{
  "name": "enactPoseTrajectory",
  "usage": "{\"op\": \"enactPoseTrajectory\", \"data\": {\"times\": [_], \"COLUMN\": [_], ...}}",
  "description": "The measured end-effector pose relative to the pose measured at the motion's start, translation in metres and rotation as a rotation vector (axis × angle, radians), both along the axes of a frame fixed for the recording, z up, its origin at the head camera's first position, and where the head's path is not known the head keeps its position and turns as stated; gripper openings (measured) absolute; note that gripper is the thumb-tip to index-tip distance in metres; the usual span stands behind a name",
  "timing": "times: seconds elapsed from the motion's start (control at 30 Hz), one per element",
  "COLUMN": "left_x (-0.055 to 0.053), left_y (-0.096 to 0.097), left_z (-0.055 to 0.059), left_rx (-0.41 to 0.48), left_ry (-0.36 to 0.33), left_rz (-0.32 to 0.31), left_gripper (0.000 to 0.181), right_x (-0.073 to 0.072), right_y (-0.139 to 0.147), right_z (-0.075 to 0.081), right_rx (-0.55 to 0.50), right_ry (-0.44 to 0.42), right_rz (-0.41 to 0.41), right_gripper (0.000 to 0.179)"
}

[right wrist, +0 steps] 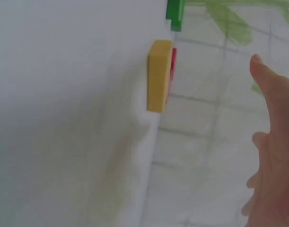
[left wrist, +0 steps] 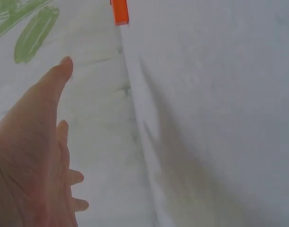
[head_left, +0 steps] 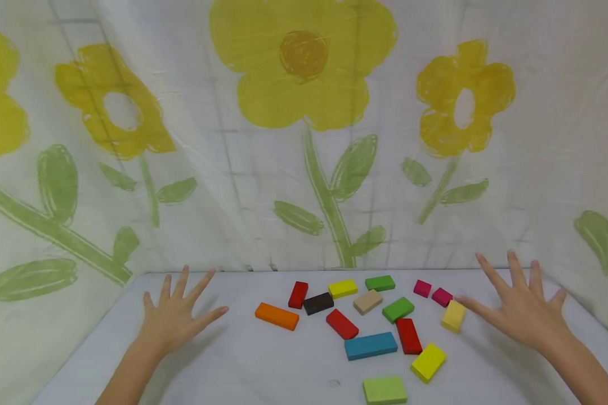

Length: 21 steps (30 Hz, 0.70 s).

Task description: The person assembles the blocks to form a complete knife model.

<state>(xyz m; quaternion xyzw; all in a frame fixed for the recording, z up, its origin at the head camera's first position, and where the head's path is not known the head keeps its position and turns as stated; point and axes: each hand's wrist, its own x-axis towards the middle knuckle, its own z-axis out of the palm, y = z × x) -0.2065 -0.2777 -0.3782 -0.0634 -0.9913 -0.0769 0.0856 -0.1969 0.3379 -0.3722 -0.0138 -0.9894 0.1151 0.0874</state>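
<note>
Fingers spread on both hands (head_left: 174,320) (head_left: 524,306) flanking unlabelled blocks (head_left: 370,345)

Your blocks (head_left: 370,345) run orange, red, brown, tan, yellow, green, pink and blue on a white table (head_left: 233,365). Far behind, your white cloth backdrop (head_left: 223,169) shows yellow flowers on green stems.

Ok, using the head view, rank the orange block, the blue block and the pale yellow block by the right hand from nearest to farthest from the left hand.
From the left hand:
1. Orange block, just to its right, at the left end of the scatter.
2. Blue block, mid-table, toward the front.
3. Pale yellow block, far right, beside the right hand.
</note>
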Motion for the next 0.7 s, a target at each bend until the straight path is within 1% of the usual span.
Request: {"op": "enactPoseTrajectory", "data": {"times": [0.17, 0.37, 0.47, 0.57, 0.7], "left_x": [-0.007, -0.013, -0.015, -0.016, -0.021], "left_y": [0.017, 0.036, 0.043, 0.049, 0.055], "left_z": [0.005, 0.011, 0.014, 0.016, 0.016], "left_rx": [0.052, 0.148, 0.178, 0.197, 0.198], "left_ry": [0.0, -0.056, -0.084, -0.095, -0.086], "left_rz": [-0.039, -0.082, -0.09, -0.09, -0.079], "left_gripper": [0.09, 0.088, 0.088, 0.088, 0.087], "right_x": [-0.007, -0.016, -0.019, -0.02, -0.02], "right_y": [-0.019, -0.05, -0.064, -0.076, -0.087], "right_z": [0.017, 0.031, 0.034, 0.037, 0.04], "right_rx": [-0.014, -0.04, -0.059, -0.082, -0.114], "right_ry": [0.007, 0.006, 0.002, 0.006, 0.018], "right_rz": [0.059, 0.11, 0.125, 0.134, 0.157], "right_gripper": [0.11, 0.109, 0.108, 0.107, 0.106]}}
